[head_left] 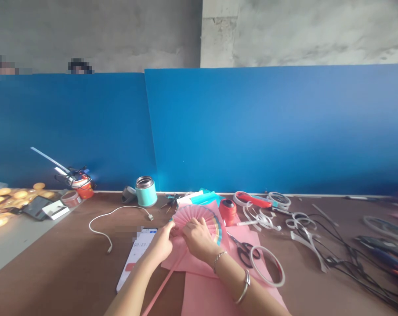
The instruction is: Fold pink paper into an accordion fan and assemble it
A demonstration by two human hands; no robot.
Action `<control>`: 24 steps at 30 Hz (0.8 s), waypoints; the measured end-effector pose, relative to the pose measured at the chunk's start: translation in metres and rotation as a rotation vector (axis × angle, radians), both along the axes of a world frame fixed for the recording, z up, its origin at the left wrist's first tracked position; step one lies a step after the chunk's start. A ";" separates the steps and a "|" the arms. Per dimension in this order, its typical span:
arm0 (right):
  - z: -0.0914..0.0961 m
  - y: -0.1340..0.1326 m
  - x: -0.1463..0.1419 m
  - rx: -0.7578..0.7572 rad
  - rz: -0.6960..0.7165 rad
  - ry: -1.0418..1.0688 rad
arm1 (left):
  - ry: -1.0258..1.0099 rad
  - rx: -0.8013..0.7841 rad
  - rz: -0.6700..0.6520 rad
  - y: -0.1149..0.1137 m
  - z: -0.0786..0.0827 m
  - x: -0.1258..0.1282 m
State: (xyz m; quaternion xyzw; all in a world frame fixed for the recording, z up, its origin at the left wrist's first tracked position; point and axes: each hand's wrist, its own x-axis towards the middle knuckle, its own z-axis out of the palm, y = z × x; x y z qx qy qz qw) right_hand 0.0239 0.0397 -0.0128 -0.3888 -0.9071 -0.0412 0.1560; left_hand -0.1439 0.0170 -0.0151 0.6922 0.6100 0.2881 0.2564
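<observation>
A round pleated paper fan (210, 216), pink with a yellow and blue rim, is spread between my two hands. My left hand (163, 244) pinches its left edge, the fingertips partly hidden. My right hand (198, 235) lies over its middle with bent fingers closed on the pleats; what is under the fingertips is hidden. Pink paper sheets (202, 289) lie beneath the fan, and a thin pink strip (162, 285) runs from under my hands toward the front edge. Black-handled scissors (243, 251) and a roll of tape (282, 278) rest right of my right hand.
A phone (138, 250) and a white cable (102, 215) lie to the left. At the back stand a turquoise jar (146, 193) and a red round container (228, 212). Tape scraps (261, 218) and black cables (347, 259) clutter the right. A blue partition (251, 131) closes off the back.
</observation>
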 end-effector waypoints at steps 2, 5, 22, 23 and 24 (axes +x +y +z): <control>0.001 0.000 0.000 -0.002 -0.005 0.002 | -0.005 0.001 -0.003 0.001 -0.001 -0.001; 0.001 0.000 0.000 -0.004 -0.010 -0.013 | -0.009 0.006 -0.009 0.000 0.000 0.000; 0.005 -0.001 -0.002 -0.022 -0.026 -0.056 | -0.082 0.016 -0.008 -0.003 0.004 0.008; 0.005 -0.001 -0.002 -0.025 -0.028 -0.060 | -0.069 0.016 -0.001 -0.003 0.005 0.009; 0.005 -0.001 -0.002 -0.028 -0.029 -0.063 | -0.058 0.016 0.006 -0.002 0.005 0.009</control>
